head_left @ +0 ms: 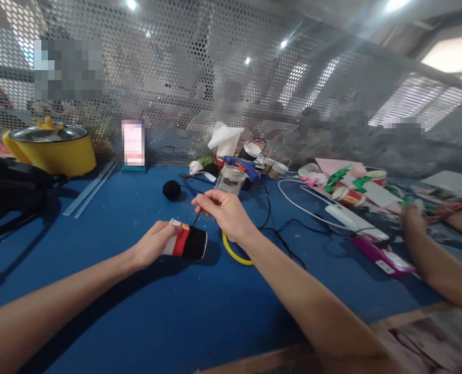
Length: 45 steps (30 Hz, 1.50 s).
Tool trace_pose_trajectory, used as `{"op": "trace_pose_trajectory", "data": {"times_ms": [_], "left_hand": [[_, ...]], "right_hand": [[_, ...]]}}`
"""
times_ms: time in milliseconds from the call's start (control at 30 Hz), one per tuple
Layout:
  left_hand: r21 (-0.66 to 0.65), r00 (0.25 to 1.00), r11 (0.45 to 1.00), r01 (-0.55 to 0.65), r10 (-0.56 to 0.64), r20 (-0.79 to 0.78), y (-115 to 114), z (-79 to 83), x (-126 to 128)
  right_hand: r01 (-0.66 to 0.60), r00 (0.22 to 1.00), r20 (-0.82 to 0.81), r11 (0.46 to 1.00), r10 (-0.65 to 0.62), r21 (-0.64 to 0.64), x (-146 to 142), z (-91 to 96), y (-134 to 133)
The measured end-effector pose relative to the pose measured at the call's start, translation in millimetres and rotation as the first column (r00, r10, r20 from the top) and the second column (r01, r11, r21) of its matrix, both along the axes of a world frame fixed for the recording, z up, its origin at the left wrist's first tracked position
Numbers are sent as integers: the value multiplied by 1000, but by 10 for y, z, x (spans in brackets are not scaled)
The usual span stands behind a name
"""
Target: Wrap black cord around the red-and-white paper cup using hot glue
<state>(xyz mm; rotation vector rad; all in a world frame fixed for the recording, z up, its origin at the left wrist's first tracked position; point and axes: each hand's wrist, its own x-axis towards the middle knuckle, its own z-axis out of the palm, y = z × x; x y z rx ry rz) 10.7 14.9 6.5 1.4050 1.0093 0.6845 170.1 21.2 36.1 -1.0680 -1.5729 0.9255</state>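
My left hand [153,243] grips a paper cup [180,242] lying on its side just over the blue tabletop. Black yarn covers the part of the cup toward its right end, next to a red and white printed band. Above it, my right hand [222,209] pinches a strand of black yarn [196,218] that runs down to the cup. A ball of black yarn [171,190] rests on the table behind the cup. Under my right wrist, part of a yellow ring [236,255] shows; my forearm hides the rest.
Behind my right hand stand a clear jar [231,179] and a blue glue gun [243,167]. A white power strip [355,221] and cables lie to the right, near a purple box [382,255] and another person's hand [413,221]. A yellow pot [55,150] sits back left.
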Motion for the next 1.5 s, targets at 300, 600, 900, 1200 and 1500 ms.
{"op": "trace_pose_trajectory", "data": {"times_ms": [300,600,900,1200,1500], "left_hand": [[-78,1000,997,-15,14,-21,-64,42,48],[81,991,989,128,-123,-56,-169,118,24],[382,976,899,215,-185,-115,-157,46,-31],[599,964,757,261,-167,-208,-161,48,-45],[812,957,508,288,-175,-231,-149,60,-71]], "right_hand": [[75,990,115,995,-82,63,4,-56,47],[34,962,268,997,-51,66,-1,-108,48],[11,942,334,1000,-16,16,-47,-101,22],[-50,930,364,998,55,-23,-71,-91,0],[-86,968,226,989,111,-120,-68,-119,35]]}}
